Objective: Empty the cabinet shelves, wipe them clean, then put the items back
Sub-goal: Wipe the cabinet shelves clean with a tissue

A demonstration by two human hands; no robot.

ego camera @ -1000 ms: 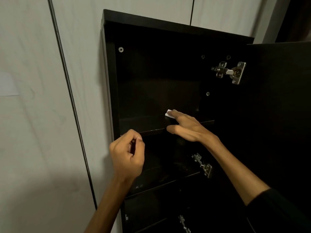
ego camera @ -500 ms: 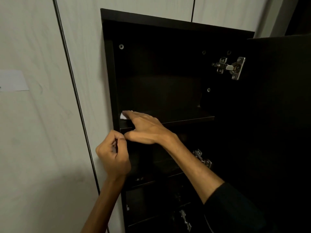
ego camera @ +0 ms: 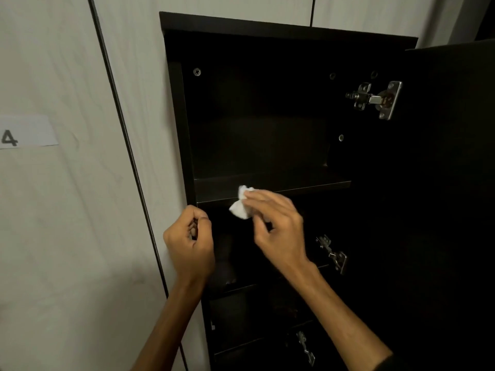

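Observation:
A tall dark cabinet (ego camera: 176, 108) stands open against a pale wall. Its top shelf (ego camera: 302, 184) looks bare. My right hand (ego camera: 276, 223) grips a small crumpled white tissue (ego camera: 241, 203) at the shelf's front edge, just left of the middle. My left hand (ego camera: 188, 242) is curled into a loose fist in front of the cabinet's left side panel, below the shelf, with nothing visible in it. The lower shelves are too dark to tell what they hold.
The cabinet door (ego camera: 450, 183) hangs open on the right, with metal hinges (ego camera: 375, 99) at the top and further down. A white label (ego camera: 26, 132) with the number 4 is stuck on the wall at left.
My right hand swept the tissue left along the top shelf, then came back toward the middle and pulled it out to the front edge. My left hand stayed about where it was.

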